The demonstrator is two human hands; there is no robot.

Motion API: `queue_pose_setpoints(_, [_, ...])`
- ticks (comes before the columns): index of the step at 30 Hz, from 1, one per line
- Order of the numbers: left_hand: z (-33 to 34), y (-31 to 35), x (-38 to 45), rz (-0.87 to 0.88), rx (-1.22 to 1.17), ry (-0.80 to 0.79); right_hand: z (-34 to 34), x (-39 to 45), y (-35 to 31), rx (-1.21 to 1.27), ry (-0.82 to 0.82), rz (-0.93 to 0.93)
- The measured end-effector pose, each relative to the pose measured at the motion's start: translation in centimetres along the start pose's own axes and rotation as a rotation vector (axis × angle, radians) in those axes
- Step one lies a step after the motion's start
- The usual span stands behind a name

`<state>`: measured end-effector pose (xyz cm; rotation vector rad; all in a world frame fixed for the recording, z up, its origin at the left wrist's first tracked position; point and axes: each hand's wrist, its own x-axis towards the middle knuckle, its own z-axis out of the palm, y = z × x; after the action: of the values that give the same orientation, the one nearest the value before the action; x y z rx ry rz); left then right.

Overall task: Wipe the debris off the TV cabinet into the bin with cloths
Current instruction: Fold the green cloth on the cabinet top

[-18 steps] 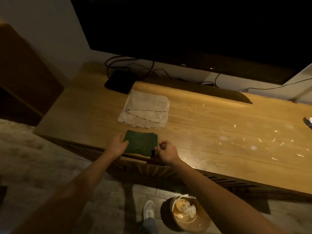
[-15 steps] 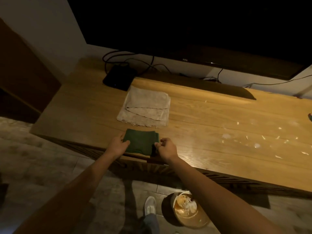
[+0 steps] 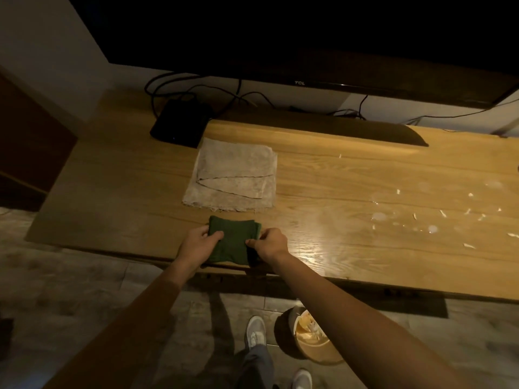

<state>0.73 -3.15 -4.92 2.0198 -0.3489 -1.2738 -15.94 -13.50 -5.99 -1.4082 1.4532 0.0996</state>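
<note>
Little changed since the earlier frames beyond a lean forward of the head camera: more of the cabinet top under view, hands and cloth much where they were, the right thumb now pinched further in over the cloth's edge.

Left hand (image 3: pixel 198 243) curled on the left edge of the folded green cloth (image 3: pixel 230 239), thumb lying across its top; right hand (image 3: pixel 270 244) pinching the right edge between thumb and fingers. Both clamped on the same cloth, at the front edge of the TV cabinet (image 3: pixel 337 197). Just behind it, flat and untouched, a folded beige cloth (image 3: pixel 233 178).

Debris (image 3: pixel 438 217) scattered well off to the right: pale flakes and a few wet-looking spots, none yet swept. Bin (image 3: pixel 309 336) on the floor below the front edge, near the right forearm, already holding scraps.

Judged as the opening step: taking up a cloth, wiping not begun. Next move likely calls for lifting or sliding the green cloth rightward to the far side of the flakes, then drawing them toward the front edge above the bin, which probably needs shifting right to catch them.
</note>
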Motion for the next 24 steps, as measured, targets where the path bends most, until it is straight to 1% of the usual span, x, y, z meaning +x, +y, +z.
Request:
queue_pose_setpoints(3, [0.2, 0.9, -0.7, 0.068, -0.018, 0.011, -0.6, -0.2, 0.2, 0.092, -0.012, 0.015])
queue_pose_setpoints(7, [1.4, 2.3, -1.5, 0.085, -0.096, -0.021, -1.8, -1.4, 1.2, 0.254, 0.023, 0.001])
queue_pose_setpoints(11, [3.6, 3.8, -2.4, 0.143, -0.092, -0.083, -4.2, -2.8, 2.9, 0.403, 0.042, -0.029])
queue_pose_setpoints(18, [10.7, 5.7, -4.4, 0.191, -0.078, -0.203, -10.7, -5.4, 8.2, 0.502, 0.175, -0.109])
queue_pose_setpoints(24, [18.0, 5.7, -6.0, 0.200, -0.027, -0.322, -17.5, -7.6, 13.6, 0.556, 0.253, -0.135])
